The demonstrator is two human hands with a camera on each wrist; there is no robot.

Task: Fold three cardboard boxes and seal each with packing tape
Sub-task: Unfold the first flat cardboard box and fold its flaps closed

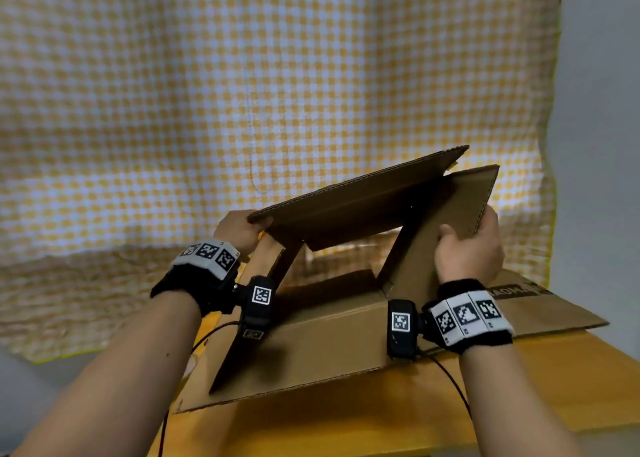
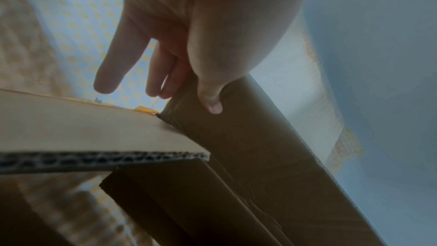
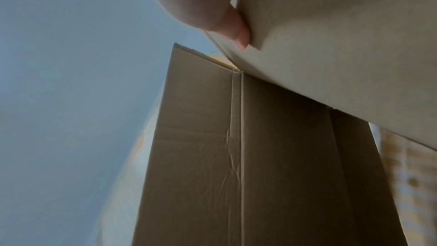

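A brown cardboard box (image 1: 329,321) stands half opened on the wooden table, its panels skewed into a slanted tube with flaps spread out. My left hand (image 1: 242,229) grips the near left corner of the raised top panel (image 1: 360,193); in the left wrist view the thumb (image 2: 210,89) presses the cardboard (image 2: 248,147) while the fingers (image 2: 118,59) reach behind it. My right hand (image 1: 469,248) grips the edge of the right side panel (image 1: 450,221); the right wrist view shows its thumb (image 3: 234,27) pinching that panel (image 3: 343,44).
A second flattened cardboard sheet (image 1: 540,304) with printing lies under the box on the right. The wooden table (image 1: 381,415) ends close to me. A yellow and white checked cloth (image 1: 242,92) hangs behind and drapes down on the left.
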